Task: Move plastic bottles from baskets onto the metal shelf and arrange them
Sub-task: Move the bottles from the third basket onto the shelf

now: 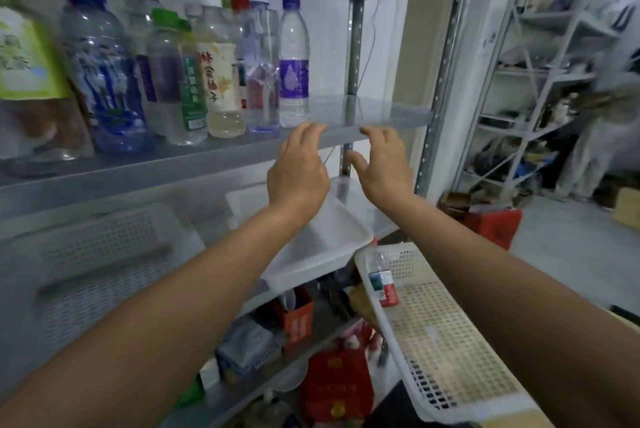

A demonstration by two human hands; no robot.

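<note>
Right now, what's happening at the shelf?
A person is stocking the metal shelf with plastic bottles. Both hands are empty: the left hand and right hand hover open at the shelf's front edge, just right of the purple-labelled bottle that ends the row. One red-labelled bottle sits in the cream basket at lower right.

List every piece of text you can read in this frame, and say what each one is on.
"蜂蜜柚子": red vertical characters on the pale-label bottle; the second character is soft.
Purple-label bottle: drop logo, text too small to read.
Green-label bottle, far left: large characters, blurred.
Blue-label bottle: blurred.
Red-and-teal-label bottle in the basket: unreadable.
</note>
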